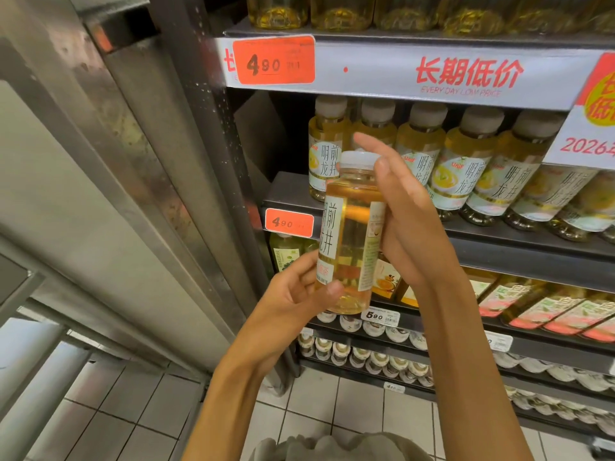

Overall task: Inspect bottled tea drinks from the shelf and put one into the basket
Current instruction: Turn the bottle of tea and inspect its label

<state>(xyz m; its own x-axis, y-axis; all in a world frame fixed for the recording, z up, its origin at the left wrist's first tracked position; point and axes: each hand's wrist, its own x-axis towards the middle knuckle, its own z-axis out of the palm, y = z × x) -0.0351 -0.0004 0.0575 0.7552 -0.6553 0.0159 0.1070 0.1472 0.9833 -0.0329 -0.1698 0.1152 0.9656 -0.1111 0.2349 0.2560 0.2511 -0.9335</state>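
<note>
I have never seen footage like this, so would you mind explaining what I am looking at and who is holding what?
There is no machine here: a camera worn on a person's head looks forward and down at their two bare hands in a shop aisle. The left hand grips the lower part of a bottle of amber tea, held upright. The right hand steadies its upper side, fingers mostly straight, thumb near the white cap. Behind stand matching bottles on the shelf, with an orange price tag reading 4.90. No basket is in view.

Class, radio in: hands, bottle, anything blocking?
Left hand grips tea bottle low. Right hand steadies its side, fingers straight. Basket unseen; nothing blocking.
</note>
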